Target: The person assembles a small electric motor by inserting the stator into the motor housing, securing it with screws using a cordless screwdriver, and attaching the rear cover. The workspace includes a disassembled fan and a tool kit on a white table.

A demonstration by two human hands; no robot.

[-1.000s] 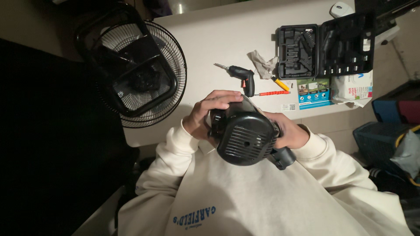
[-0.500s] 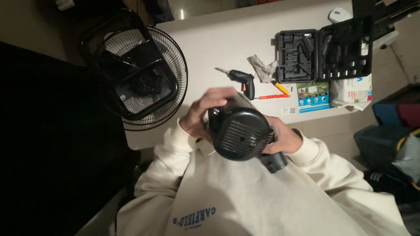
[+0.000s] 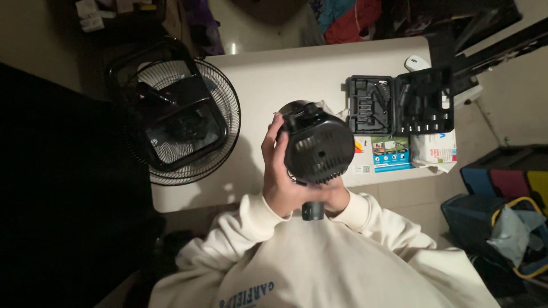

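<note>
Both hands grip the black motor housing (image 3: 317, 147), raised above the near edge of the white table (image 3: 268, 80). Left hand (image 3: 278, 171) wraps its left side, fingers curled over the rim. Right hand (image 3: 335, 197) sits mostly hidden beneath it. Housing blocks whatever lies behind; the fan grille (image 3: 180, 122) overhangs the table's left edge, the open tool case (image 3: 399, 105) lies right.

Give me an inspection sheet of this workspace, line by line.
Surface: white table, dimly lit.
Job's things: round black vented motor housing, held up above the table.
Clutter: open black tool case, leaflets, white packet, fan grille over the table's left edge.
Grippers: left hand wraps the housing's side; right hand supports it from below, mostly hidden.
Cables: nothing seen.
Surroundings: bags on the floor at right.
</note>
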